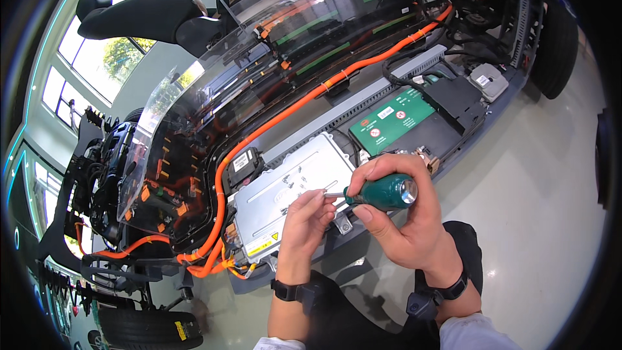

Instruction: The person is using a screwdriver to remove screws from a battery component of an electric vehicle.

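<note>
- A bright workshop with a pale glossy floor and tall windows is seen behind a stripped vehicle chassis.
- A clear cover is laid over the battery modules, and an orange cable is routed along them.
- A silver control box is mounted at the near edge.
- The green-handled screwdriver is gripped in the right hand.
- Its shaft is pinched by the left hand; the tip is hidden, probably over the box.

Counted: two hands, left and right, and one green-handled screwdriver. One silver metal housing, one green-topped battery, two tyres (front, rear).
</note>
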### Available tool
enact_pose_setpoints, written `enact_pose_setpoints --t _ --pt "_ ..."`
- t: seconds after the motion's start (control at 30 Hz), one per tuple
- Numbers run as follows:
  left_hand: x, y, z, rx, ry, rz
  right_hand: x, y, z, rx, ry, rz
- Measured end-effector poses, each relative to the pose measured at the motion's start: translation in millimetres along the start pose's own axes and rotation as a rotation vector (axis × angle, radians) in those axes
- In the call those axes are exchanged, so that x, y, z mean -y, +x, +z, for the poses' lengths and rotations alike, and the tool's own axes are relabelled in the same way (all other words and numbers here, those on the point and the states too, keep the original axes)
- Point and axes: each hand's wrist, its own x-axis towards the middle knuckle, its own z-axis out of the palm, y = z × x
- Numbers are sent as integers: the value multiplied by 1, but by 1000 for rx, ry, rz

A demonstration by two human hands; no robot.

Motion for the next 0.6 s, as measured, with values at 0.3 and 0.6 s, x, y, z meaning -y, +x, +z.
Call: enact_pose_setpoints --t 0.3,0.6 --pt "6 12 -10 -119 -6 131 -8 15 -21 72 -8 128" --pt "21 38 -5 -72 -319 265 -20 15 -60 29 6 268"
